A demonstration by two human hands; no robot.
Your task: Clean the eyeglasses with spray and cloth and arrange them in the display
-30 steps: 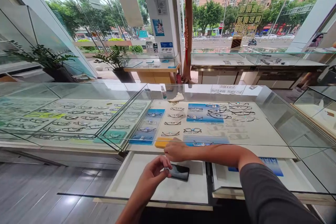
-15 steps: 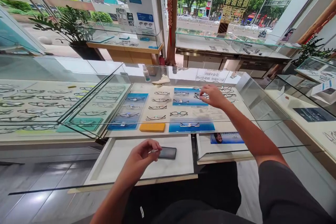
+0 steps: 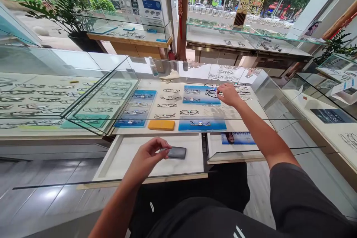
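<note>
My right hand (image 3: 229,95) reaches into the glass display case, its fingers closed at the right end of a dark-framed pair of eyeglasses (image 3: 211,93). This pair lies at the edge of a blue display card (image 3: 187,100). Over the pulled-out white drawer (image 3: 111,167) hovers my left hand (image 3: 152,154), loosely curled with a gap between thumb and forefinger and nothing in it. Beside its fingertips, a dark grey flat rectangular object (image 3: 178,152) lies in the drawer.
An orange case (image 3: 161,125) sits near the front of the display. Further eyeglasses (image 3: 189,112) stand in rows around it. A spray bottle (image 3: 153,67) rests on the glass top behind. A second drawer holds a blue printed card (image 3: 240,138). Glass panes edge the case.
The view has tipped down a little. My right hand has shifted slightly right relative to the eyeglasses. My left hand stays over the drawer by the grey object.
</note>
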